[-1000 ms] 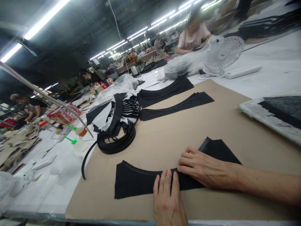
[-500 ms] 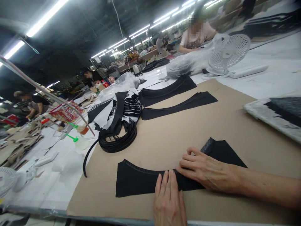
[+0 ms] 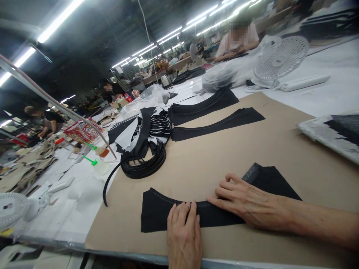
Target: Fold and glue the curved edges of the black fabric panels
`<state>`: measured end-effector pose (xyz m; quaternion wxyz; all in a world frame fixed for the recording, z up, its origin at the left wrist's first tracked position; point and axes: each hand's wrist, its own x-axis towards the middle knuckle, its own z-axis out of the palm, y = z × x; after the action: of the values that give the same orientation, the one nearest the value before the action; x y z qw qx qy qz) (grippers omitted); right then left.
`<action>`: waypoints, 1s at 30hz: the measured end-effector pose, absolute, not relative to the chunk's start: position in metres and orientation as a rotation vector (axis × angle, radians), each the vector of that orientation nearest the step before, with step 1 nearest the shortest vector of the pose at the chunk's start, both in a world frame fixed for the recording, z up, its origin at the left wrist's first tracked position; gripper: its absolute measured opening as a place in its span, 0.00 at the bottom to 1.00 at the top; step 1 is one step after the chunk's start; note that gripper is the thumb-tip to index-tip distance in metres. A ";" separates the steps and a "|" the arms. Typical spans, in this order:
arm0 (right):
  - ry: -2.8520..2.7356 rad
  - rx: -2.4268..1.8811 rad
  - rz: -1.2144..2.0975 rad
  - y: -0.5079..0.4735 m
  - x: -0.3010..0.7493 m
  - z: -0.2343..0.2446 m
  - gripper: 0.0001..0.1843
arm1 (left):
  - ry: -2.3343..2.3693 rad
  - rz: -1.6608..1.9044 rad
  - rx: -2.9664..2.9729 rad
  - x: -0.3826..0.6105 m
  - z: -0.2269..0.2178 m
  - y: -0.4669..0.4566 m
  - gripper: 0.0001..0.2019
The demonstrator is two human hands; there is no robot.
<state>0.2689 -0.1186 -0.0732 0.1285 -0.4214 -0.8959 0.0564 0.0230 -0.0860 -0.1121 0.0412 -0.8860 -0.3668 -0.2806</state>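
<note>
A black fabric piece [image 3: 157, 213] with a curved upper edge lies on the brown board in front of me. Along that curve runs a narrow folded strip, and its right part turns up to show a greyish underside [image 3: 252, 172]. My left hand [image 3: 184, 233] rests on the piece, fingers stretched forward, tips at the curved edge. Just right of it, my right hand [image 3: 242, 198] presses its fingertips on the same edge; its fingers are bent and apart, the thumb hidden. Two similar black pieces [image 3: 218, 123] [image 3: 204, 106] lie farther back.
A coil of black strip [image 3: 144, 168] and striped scraps [image 3: 159, 125] sit at the brown board's [image 3: 196, 164] left. Green-tipped bottles [image 3: 99, 166] stand beyond. A white fan [image 3: 280, 58] is behind, a tray of dark material [image 3: 328, 130] at right. Co-workers [image 3: 238, 39] sit farther off.
My left hand has slid left along the curved edge, opening a gap from the right hand. The right hand stays on the edge. The view has shifted slightly.
</note>
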 end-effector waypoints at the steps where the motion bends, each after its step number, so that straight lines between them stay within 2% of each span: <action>1: -2.603 -1.231 0.174 -0.118 0.268 -0.074 0.20 | -1.113 -0.854 -2.697 0.024 -0.112 -0.087 0.17; 16: -2.572 -1.221 0.010 -0.123 0.267 -0.083 0.25 | -1.094 -0.792 -2.716 0.021 -0.109 -0.086 0.18; 25: -2.633 -1.233 0.031 -0.124 0.264 -0.074 0.25 | -1.216 -0.831 -2.726 0.009 -0.120 -0.095 0.21; 30: -2.619 -1.226 0.084 -0.123 0.266 -0.073 0.27 | -1.155 -0.832 -2.702 0.011 -0.118 -0.091 0.18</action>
<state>0.2660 -0.1226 -0.0733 0.1238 -0.4205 -0.8983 0.0289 0.0107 -0.0907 -0.1183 0.0436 -0.8838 -0.3779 -0.2722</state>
